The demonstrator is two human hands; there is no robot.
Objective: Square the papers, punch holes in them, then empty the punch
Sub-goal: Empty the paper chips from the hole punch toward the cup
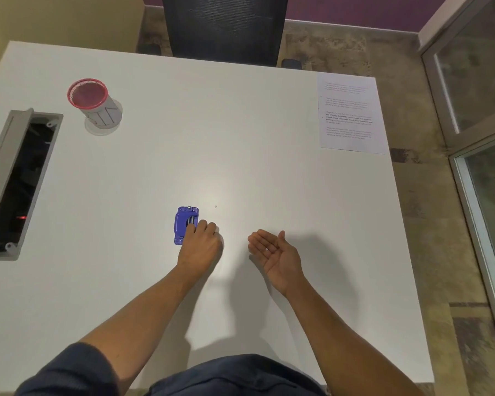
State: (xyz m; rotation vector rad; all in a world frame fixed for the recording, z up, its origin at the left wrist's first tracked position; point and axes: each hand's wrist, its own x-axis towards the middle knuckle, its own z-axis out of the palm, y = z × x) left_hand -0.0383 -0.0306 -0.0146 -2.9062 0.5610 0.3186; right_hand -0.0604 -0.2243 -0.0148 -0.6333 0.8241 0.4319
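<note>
A small blue hole punch (184, 222) lies on the white table (240, 138), near the middle front. My left hand (202, 242) rests palm down with its fingertips on the punch's right edge, fingers curled. My right hand (275, 250) is held palm up just to the right, cupped and open, with a tiny white paper dot (266, 249) on the palm. Another paper dot (215, 206) lies loose on the table beyond my left hand. The printed papers (350, 112) lie flat at the table's far right corner.
A mesh cup with a red rim (93, 105) stands at the far left. A grey cable tray opening (17, 181) is cut into the table's left side. A dark office chair (226, 27) stands behind the far edge. A glass partition (480, 110) runs along the right.
</note>
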